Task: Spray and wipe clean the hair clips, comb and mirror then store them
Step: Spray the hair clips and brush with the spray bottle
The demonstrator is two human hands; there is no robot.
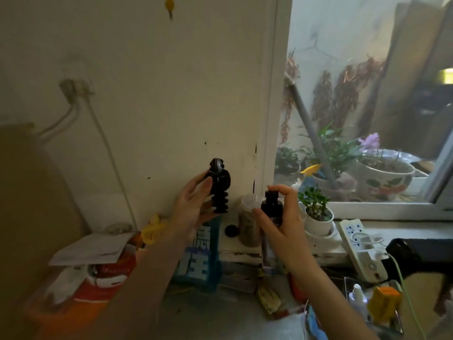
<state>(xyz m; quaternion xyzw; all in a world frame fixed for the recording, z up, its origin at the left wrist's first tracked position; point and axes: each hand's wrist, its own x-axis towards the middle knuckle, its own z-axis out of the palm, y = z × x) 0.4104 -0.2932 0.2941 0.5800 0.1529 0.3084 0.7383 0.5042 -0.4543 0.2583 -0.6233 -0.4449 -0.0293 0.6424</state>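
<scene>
Two hands: left hand [193,207] with one black hair clip [219,186], right hand [282,224] with one spray bottle [270,212]. One yellow hair clip [153,230] by the wall. One clear lidded jar [248,222]. One small potted plant [317,212] on the sill, two big flower pots [384,177] outside the window. One white power strip [360,249]. One yellow wall hook [169,6]. One small black round cap [231,231].
</scene>
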